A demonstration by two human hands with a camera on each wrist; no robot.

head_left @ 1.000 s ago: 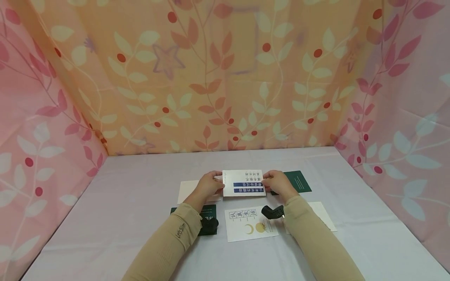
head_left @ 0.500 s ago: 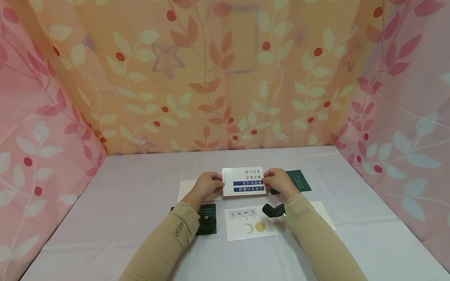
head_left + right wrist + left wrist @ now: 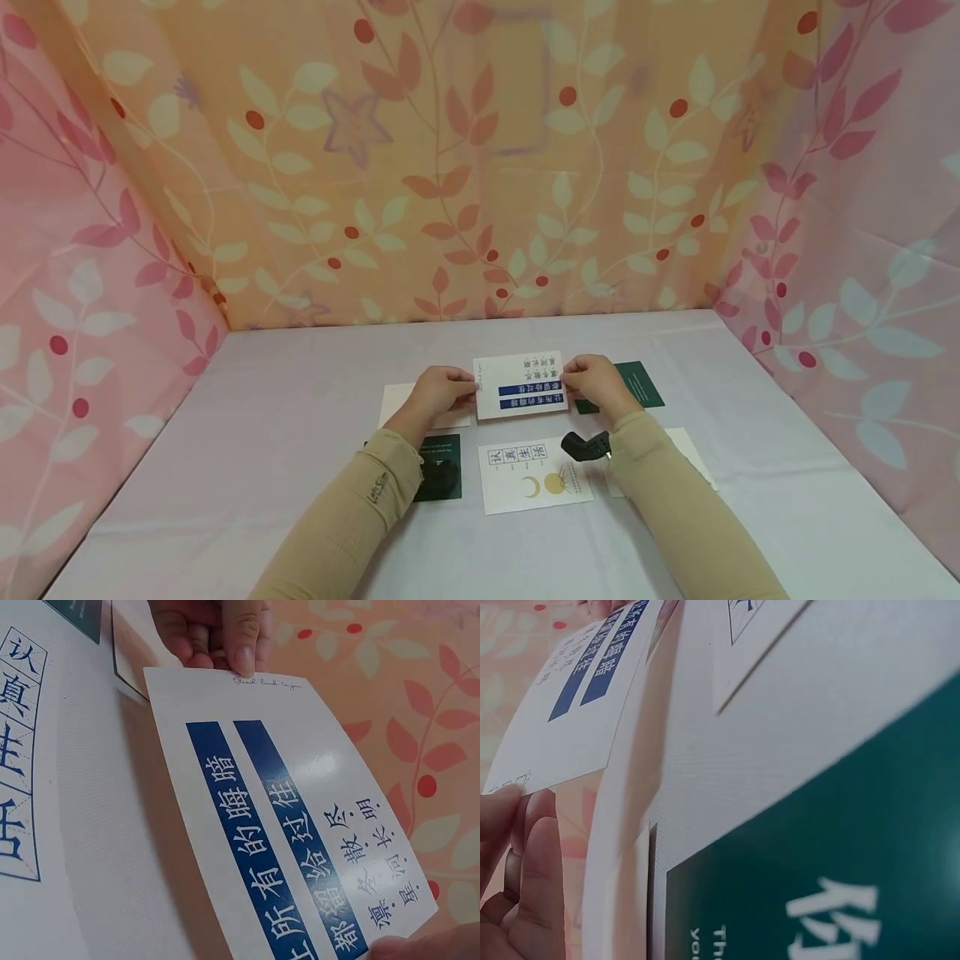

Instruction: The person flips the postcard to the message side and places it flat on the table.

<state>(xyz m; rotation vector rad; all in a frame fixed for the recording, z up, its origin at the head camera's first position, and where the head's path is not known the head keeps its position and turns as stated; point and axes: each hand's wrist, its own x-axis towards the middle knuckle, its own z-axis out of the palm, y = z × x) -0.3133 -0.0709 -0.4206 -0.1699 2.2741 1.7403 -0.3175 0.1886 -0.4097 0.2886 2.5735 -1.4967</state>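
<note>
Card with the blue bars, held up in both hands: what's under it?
By the near edge of the card, shaded white tablecloth shows. What lies directly beneath its middle is covered in all three views.

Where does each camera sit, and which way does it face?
Head: worn there, facing forward and down at the white cloth-covered table; left hand, right hand and beige fabric sleeves show.
Left wrist: worn there, looking along the white rectangular blue-barred paper card, past a dark green printed card; left hand low left, right hand at top.
Right wrist: worn there, looking across that card towards the left hand; right hand partly visible low right.
Both wrist views share that card and both hands.
</note>
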